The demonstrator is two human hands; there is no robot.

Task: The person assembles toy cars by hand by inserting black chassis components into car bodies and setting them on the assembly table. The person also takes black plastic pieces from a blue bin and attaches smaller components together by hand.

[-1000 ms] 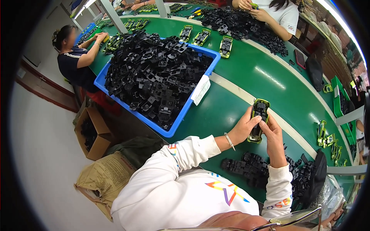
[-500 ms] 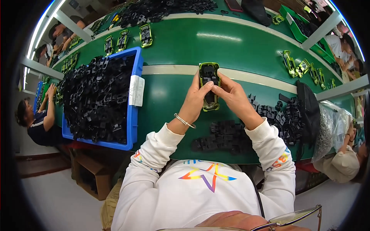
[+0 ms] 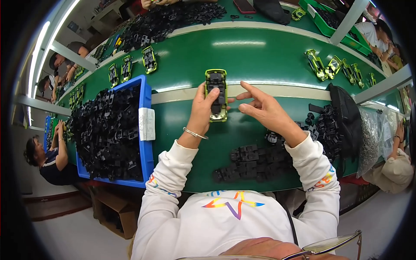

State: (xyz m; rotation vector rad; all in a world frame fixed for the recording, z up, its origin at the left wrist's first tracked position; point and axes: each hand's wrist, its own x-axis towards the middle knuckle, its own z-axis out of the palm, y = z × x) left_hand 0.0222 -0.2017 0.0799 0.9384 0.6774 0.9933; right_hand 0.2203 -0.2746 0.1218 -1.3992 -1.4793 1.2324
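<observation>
A toy car body, bright yellow-green at its rim with black pieces seated inside, is in my left hand. The left thumb presses on the black interior while the fingers wrap the side. My right hand is just right of the car, holding nothing, its fingers spread and pointing left. Below it on the green table lie small black plastic parts in a loose heap.
At left a blue crate brims with black parts. Several green car bodies stand beyond it, others at far right. A black bag and a clear plastic bag lie at right. Co-workers sit around.
My right hand has let go of the toy car body and moved right, its fingers spreading. The left hand keeps the car, which has shifted left in view.
</observation>
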